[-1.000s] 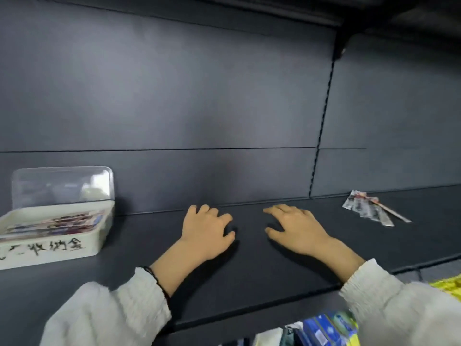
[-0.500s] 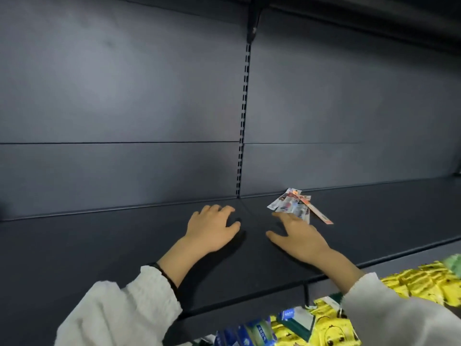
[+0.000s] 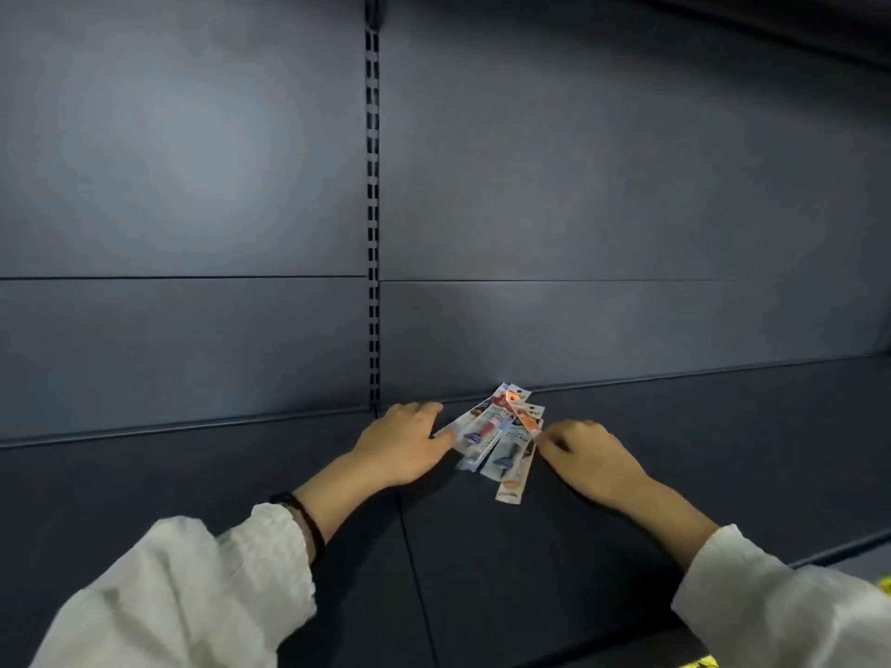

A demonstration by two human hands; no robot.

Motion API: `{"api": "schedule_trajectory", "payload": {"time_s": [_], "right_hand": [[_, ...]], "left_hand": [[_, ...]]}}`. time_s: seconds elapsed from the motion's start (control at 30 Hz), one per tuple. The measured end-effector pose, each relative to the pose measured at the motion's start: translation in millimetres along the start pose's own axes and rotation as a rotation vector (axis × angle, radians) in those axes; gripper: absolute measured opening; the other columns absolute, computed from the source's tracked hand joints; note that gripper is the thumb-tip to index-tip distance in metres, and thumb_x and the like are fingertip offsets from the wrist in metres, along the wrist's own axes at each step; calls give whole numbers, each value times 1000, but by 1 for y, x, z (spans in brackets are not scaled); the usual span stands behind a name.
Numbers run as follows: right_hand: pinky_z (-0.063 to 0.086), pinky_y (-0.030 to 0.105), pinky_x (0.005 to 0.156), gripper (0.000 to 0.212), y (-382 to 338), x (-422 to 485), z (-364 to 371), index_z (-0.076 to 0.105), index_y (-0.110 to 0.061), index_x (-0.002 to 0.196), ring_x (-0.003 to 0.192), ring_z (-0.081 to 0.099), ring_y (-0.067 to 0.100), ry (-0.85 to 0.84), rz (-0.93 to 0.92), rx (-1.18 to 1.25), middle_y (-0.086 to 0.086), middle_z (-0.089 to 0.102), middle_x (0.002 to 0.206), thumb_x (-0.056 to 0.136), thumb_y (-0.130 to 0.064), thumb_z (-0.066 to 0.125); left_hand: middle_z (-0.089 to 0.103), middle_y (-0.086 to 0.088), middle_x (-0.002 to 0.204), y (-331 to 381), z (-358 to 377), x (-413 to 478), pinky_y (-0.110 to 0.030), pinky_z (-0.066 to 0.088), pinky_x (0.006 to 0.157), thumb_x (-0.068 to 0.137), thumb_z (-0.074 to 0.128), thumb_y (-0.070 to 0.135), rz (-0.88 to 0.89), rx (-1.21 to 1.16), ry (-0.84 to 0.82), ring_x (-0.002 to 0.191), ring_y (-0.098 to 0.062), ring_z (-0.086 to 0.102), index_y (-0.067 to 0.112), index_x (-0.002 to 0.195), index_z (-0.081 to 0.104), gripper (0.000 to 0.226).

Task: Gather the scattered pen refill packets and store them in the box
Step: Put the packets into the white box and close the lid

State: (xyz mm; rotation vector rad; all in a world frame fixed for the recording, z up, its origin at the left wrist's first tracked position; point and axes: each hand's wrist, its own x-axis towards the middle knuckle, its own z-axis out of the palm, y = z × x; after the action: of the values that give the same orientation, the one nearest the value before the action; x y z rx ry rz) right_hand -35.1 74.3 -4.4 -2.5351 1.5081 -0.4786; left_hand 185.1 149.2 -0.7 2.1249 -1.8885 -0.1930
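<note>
Several pen refill packets (image 3: 496,438) lie fanned out in a small heap on the dark shelf (image 3: 193,479), close to the back panel. My left hand (image 3: 402,443) lies palm down on the shelf, its thumb side touching the heap's left edge. On the other side, my right hand (image 3: 586,453) rests with its fingertips against the right edge of the packets. Neither hand holds a packet. The storage box is out of view.
A slotted upright rail (image 3: 372,209) runs down the dark back panel just left of the packets. The shelf's front edge (image 3: 839,552) shows at lower right, with a bit of yellow packaging (image 3: 884,583) below it.
The view has swung right, so the box has left the frame. Both hands have slid right along the shelf and now flank the packets, touching them on either side.
</note>
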Motion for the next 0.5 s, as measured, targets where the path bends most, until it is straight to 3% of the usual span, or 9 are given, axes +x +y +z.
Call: {"api": "schedule_trajectory", "payload": {"time_s": [0.1, 0.17, 0.23, 0.33, 0.43, 0.5], "right_hand": [[48, 41, 72, 37, 6, 18, 0, 59, -1, 70, 73, 61, 29, -25, -36, 121, 13, 65, 79, 93, -24, 42], [49, 40, 73, 35, 11, 33, -2, 66, 1, 77, 72, 60, 25, -77, -38, 285, 13, 68, 82, 93, -22, 44], [49, 29, 75, 32, 16, 45, -4, 74, -5, 86, 71, 62, 13, -134, -33, 453, 4, 71, 79, 93, -18, 45], [44, 10, 58, 33, 27, 59, -9, 74, -9, 92, 66, 60, 7, -120, -3, 626, 1, 71, 76, 94, -13, 41], [42, 17, 57, 32, 47, 77, -11, 71, -14, 91, 70, 59, 14, -74, 6, 655, 5, 70, 81, 96, -13, 39], [42, 18, 58, 31, 57, 87, -8, 70, -14, 90, 71, 59, 15, -70, -4, 681, 6, 69, 83, 96, -12, 39]], "left_hand": [[30, -5, 157, 12, 7, 19, -40, 29, 112, 99, 31, 49, -6, -13, -7, 143, -26, 24, 17, 151, 24, 62], [30, -6, 157, 21, 13, 31, -40, 27, 113, 99, 31, 50, -27, -41, 6, 144, -27, 23, 16, 151, 24, 63], [30, -7, 157, 32, 20, 41, -40, 26, 112, 98, 31, 51, -57, -43, 26, 143, -27, 22, 15, 152, 23, 65], [18, -5, 161, 48, 27, 53, -44, 20, 114, 88, 31, 72, -104, 24, -31, 146, -28, 14, 16, 154, 11, 88], [4, -5, 163, 64, 34, 61, -47, 10, 116, 69, 34, 90, -191, 60, -147, 148, -29, 3, 20, 154, -2, 116], [2, -6, 163, 72, 38, 64, -47, 9, 116, 63, 41, 91, -225, 96, -175, 148, -30, 1, 22, 154, -6, 124]]}}
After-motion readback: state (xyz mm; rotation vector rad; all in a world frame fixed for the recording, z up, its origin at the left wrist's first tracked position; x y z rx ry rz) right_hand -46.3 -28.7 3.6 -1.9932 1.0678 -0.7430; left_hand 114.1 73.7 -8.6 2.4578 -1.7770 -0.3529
